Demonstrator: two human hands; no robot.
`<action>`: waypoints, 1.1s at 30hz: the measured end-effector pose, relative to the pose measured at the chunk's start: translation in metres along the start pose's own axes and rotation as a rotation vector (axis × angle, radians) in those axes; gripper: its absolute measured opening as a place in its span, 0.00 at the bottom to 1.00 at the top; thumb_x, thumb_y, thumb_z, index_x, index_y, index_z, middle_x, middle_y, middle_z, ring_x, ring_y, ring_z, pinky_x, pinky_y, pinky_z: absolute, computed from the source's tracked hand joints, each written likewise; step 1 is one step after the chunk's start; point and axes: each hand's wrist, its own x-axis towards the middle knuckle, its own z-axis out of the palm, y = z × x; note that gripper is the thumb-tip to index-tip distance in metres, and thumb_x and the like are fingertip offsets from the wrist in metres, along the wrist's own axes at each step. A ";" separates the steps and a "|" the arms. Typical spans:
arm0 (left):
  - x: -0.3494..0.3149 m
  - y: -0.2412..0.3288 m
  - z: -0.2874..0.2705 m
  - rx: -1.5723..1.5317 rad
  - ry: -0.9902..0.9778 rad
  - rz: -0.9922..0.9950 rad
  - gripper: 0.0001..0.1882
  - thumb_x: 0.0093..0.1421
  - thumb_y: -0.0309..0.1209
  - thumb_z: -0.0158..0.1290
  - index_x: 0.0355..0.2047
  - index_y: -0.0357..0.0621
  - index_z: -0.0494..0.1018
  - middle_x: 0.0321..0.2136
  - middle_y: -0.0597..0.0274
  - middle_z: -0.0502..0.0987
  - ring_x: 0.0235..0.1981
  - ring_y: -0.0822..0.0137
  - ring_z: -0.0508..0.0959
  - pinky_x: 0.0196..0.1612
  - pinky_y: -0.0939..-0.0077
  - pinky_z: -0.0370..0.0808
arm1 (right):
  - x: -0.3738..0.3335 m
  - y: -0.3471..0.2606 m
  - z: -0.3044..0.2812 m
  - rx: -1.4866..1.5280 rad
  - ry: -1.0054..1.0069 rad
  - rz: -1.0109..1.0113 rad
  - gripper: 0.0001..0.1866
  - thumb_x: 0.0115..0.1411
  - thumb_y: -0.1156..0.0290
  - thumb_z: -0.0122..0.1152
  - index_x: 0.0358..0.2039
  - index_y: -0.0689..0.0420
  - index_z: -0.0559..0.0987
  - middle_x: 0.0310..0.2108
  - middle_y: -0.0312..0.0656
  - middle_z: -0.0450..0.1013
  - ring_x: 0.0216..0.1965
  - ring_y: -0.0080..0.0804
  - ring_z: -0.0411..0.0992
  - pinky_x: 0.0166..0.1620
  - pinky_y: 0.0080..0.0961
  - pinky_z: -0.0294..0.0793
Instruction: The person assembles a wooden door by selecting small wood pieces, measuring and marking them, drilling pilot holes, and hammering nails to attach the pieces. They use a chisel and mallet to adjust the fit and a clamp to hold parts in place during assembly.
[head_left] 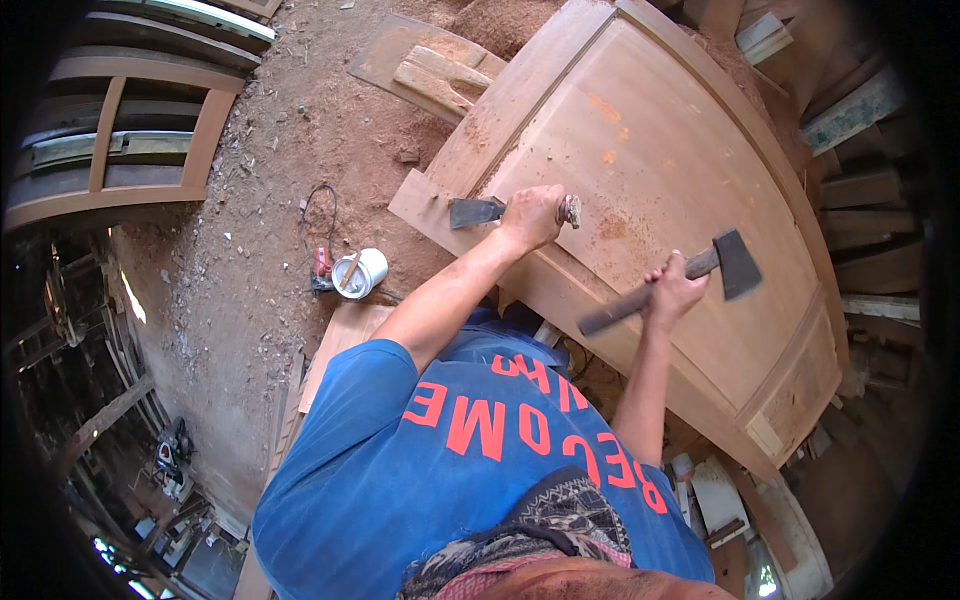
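My left hand is closed round the handle of a wide, flat-bladed chisel. The dark blade points left, over the near left corner of a wooden panel door, and the worn handle end sticks out on the right of my fist. In my right hand is a hatchet, gripped partway along its wooden handle, above the door's middle. Its dark metal head is up at the right, apart from the chisel. Wood shavings and orange patches mark the door's face.
Loose boards stick out beyond the door's far left side. On the dirt floor at left stand a white bucket and a red power tool with a cord. A wooden frame lies at far left; stacked timber lines the right.
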 end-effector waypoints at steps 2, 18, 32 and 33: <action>0.009 -0.007 0.001 0.005 0.017 -0.005 0.03 0.58 0.28 0.55 0.32 0.45 0.74 0.30 0.47 0.81 0.37 0.42 0.82 0.39 0.47 0.78 | -0.027 0.021 0.013 -0.404 -0.348 0.125 0.16 0.60 0.71 0.64 0.45 0.62 0.72 0.23 0.41 0.70 0.20 0.31 0.67 0.24 0.33 0.68; -0.011 -0.003 -0.037 -0.053 0.006 0.084 0.06 0.53 0.28 0.59 0.30 0.44 0.74 0.28 0.48 0.80 0.35 0.43 0.81 0.38 0.51 0.78 | -0.019 0.004 -0.022 -0.512 -0.615 0.218 0.13 0.62 0.74 0.64 0.42 0.59 0.68 0.20 0.35 0.69 0.13 0.24 0.68 0.15 0.26 0.69; -0.006 -0.010 -0.045 -0.037 -0.015 0.052 0.04 0.56 0.31 0.57 0.31 0.47 0.76 0.29 0.47 0.81 0.35 0.44 0.83 0.38 0.51 0.79 | -0.011 -0.023 -0.004 -0.080 0.141 -0.016 0.09 0.66 0.73 0.62 0.40 0.59 0.70 0.20 0.34 0.69 0.15 0.23 0.68 0.17 0.24 0.69; -0.005 -0.010 -0.044 -0.010 -0.035 0.044 0.04 0.56 0.31 0.57 0.31 0.47 0.76 0.29 0.47 0.82 0.35 0.44 0.83 0.38 0.50 0.79 | -0.042 0.002 0.022 -0.148 0.071 -0.033 0.10 0.64 0.72 0.63 0.37 0.59 0.71 0.20 0.35 0.69 0.15 0.26 0.68 0.18 0.28 0.70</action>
